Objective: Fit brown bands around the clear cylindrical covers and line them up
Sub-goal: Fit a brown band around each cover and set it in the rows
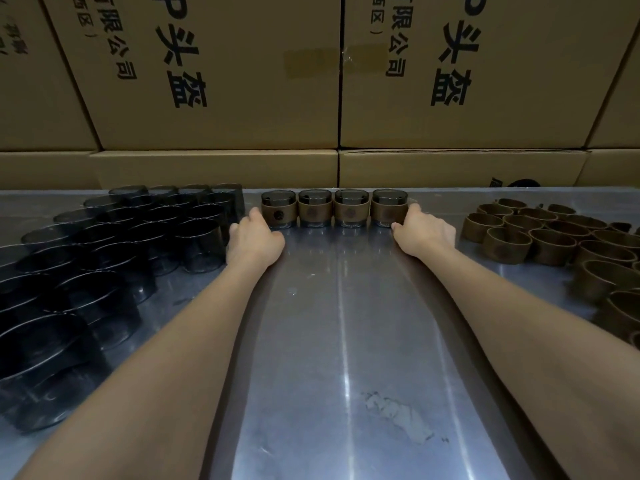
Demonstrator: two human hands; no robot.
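1. Head view: four banded covers (334,208) stand upright in a row at the far edge of the metal table (346,323), side by side and touching or nearly so. Each is a clear, smoky cylinder with a brown band round its middle and a dark round mark on the band's front. Nothing can be made out inside them.
2. Head view: the left hand (254,239) rests against the leftmost cover of the row, fingers curled loosely at its side; whether it truly grips that cover cannot be told.
3. Head view: the right hand (424,230) lies against the rightmost cover, thumb at its lower front and fingers bent round its far side, holding it.
4. Head view: bare clear covers (114,244) crowd the table's left side, upright, dark-tinted, thin-walled and glossy. The nearest ones blur and are cut off by the left edge of the picture.
5. Head view: loose brown bands (554,240) lie heaped along the table's right side, open matt rings, some cut off at the right edge.
6. Head view: the table is scuffed, shiny sheet metal. Cardboard boxes (214,98) with black printed characters stand stacked behind its far edge.
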